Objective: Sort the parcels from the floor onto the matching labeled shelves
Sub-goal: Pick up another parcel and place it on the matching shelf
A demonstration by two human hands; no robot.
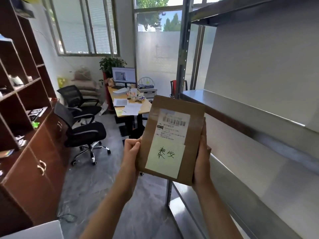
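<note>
A flat brown cardboard parcel (191,135) is held upright in front of me at chest height. It carries a white barcode shipping label and a pale green sticky note with handwritten characters. My left hand (131,152) grips its left edge and my right hand (202,157) grips its right edge. The metal shelving unit (241,111) stands just to the right, its shelves bare in view. No shelf labels are visible.
A brown wooden cabinet (34,161) lines the left wall. Two black office chairs (82,128) and a desk (131,104) with a monitor and papers stand ahead. A white box corner (39,230) shows at the bottom left. Grey floor lies between cabinet and shelving.
</note>
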